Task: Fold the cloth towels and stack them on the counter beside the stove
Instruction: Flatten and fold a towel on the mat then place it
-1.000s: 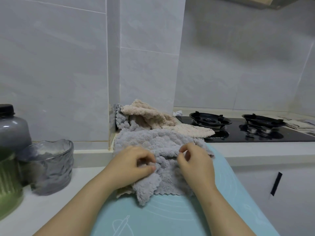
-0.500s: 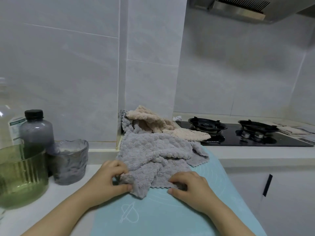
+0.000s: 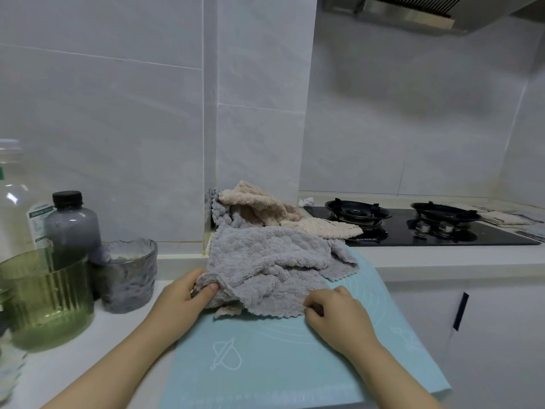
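Your left hand (image 3: 180, 299) and right hand (image 3: 333, 312) each pinch a near corner of the rumpled grey towel (image 3: 265, 261) on the teal mat (image 3: 265, 364); beige towel (image 3: 265, 208) behind, white counter (image 3: 88, 335), stove (image 3: 413, 228) right.

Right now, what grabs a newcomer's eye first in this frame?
The crumpled grey towel sits mid-frame on a teal mat. The left hand grips its near left corner and the right hand pinches its near right edge. Behind it, beige towels lie heaped in the wall corner, beside the black gas stove on the right.
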A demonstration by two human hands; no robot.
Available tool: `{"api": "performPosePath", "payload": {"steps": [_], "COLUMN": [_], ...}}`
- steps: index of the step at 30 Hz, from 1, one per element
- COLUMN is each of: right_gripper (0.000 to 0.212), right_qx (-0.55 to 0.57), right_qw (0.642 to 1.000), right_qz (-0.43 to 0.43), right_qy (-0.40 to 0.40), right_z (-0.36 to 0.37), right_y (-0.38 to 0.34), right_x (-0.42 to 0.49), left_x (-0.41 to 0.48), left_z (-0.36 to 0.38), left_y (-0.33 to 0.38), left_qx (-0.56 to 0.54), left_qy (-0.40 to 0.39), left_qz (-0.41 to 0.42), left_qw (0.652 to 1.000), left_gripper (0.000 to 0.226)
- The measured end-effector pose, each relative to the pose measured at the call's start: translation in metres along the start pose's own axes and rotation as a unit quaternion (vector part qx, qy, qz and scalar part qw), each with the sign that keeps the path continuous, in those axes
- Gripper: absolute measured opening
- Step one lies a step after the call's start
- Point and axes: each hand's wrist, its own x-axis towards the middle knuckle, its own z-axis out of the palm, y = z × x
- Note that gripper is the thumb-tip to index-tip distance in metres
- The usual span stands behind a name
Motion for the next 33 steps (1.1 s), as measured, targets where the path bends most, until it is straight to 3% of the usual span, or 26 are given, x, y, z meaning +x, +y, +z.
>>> {"api": "performPosePath", "payload": {"steps": [3,8,10,13,17,23,29,33], "right_gripper": [0.02,0.008,0.003,0.025,0.039,0.032,0.024,0.028], "right_qx": [0.007,0.19,0.205,0.172,0.103,0.032,0.003,0.019], "right_qw": [1.0,0.979,0.976,0.984,0.993,0.984,0.989,0.997], "right_qz": [-0.008,0.041,0.039,0.03,-0.01,-0.025,0.007,0.001], "right_qy": [0.023,0.062,0.058,0.039,0.057,0.173,0.151,0.08], "right_z": [-0.001,-0.004,-0.004,-0.003,0.0,-0.001,-0.033,-0.056], "right_y": [0.0,0.006,0.006,0.004,0.009,0.028,0.03,0.022], "right_x": [-0.003,-0.006,-0.005,-0.001,-0.001,-0.023,-0.043,-0.052], "left_x": [-0.001,-0.008,-0.009,-0.008,-0.012,-0.03,-0.031,-0.039], "left_z": [-0.004,-0.007,-0.005,-0.004,-0.008,-0.02,-0.027,-0.044], "left_y": [0.003,0.012,0.015,0.014,0.015,0.015,0.039,0.055], "left_qx": [0.016,0.099,0.149,0.153,0.046,0.072,0.098,0.03], "left_qy": [0.044,0.089,0.091,0.099,0.067,0.047,-0.027,-0.096], "left_qz": [0.006,0.029,0.039,0.012,-0.025,0.016,0.026,-0.003], "left_qw": [0.999,0.991,0.984,0.983,0.996,0.996,0.994,0.995], "left_gripper": [0.008,0.015,0.013,0.016,0.02,0.022,0.014,0.022]}}
